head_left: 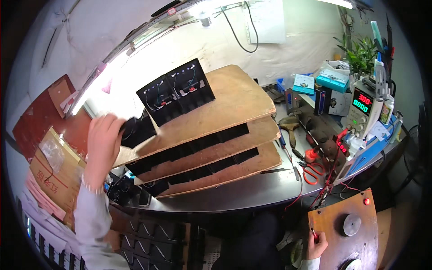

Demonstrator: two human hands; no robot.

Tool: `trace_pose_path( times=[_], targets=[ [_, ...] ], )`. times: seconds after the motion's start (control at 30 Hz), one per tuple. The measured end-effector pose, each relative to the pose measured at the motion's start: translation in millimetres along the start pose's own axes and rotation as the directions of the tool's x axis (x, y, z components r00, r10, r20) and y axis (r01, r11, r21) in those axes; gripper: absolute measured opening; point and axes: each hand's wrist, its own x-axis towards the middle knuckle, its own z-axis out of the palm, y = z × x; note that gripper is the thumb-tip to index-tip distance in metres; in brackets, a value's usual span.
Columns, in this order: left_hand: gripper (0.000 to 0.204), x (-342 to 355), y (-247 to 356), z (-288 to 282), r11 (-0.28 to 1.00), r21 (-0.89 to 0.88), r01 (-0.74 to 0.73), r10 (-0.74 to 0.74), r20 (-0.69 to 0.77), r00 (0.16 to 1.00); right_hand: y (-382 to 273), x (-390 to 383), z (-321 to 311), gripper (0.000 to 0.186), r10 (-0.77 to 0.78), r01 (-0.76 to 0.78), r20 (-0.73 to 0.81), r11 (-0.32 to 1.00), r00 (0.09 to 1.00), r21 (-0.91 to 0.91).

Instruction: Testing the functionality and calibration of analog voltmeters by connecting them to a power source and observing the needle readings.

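My left hand [104,137] is closed round the end of a small black box [143,131] at the left end of the top wooden board [234,90]; its fingertips are partly hidden. Right behind that box stands a row of open black housings [176,92] with thin wires, metal contacts and small red parts inside. At the lower right, my right hand [317,245] pinches a slim tool with a red grip [313,232], perhaps a test probe. It is held beside a wooden panel [330,216] bearing round metal discs [351,224] and a lit red lamp [366,201].
Under the top board are two more boards [265,159] with black housings between them, on a metal bench [216,200]. To the right are red-handled scissors [312,174], pliers [290,126], red wires and a power supply [361,110]. More black housings [150,240] lie below the bench.
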Motion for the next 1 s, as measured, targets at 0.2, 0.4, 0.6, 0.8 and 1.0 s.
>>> trace_pose_path(
  times=[0.2,0.4,0.6,0.8,1.0],
  targets=[
    [0.029,-85.4,98.9,-61.5,0.978,-0.202,0.060,-0.098,-0.183,0.978,-29.3,-41.1,-27.9,0.029,0.234,-0.215,0.362,0.972,0.902,-0.091],
    [0.034,-114.3,202.1,23.8,0.791,-0.603,-0.100,-0.068,-0.250,0.966,-90.9,-45.2,2.3,0.021,-0.180,0.235,0.488,0.970,0.854,-0.053],
    [0.022,-109.5,319.0,127.6,0.680,-0.725,-0.108,-0.060,-0.202,0.978,-107.4,-53.7,21.9,0.021,-0.161,0.208,0.526,0.978,0.835,-0.031],
    [0.035,-133.7,356.9,136.6,0.590,-0.806,0.044,-0.139,-0.048,0.989,-119.9,-50.6,17.5,0.022,0.026,0.052,0.459,0.986,0.888,-0.156],
    [0.077,-135.1,329.3,143.0,0.275,-0.906,0.322,-0.542,0.131,0.830,-144.3,-24.9,52.1,0.023,-0.215,0.232,0.461,0.972,0.861,0.019]
  ],
)
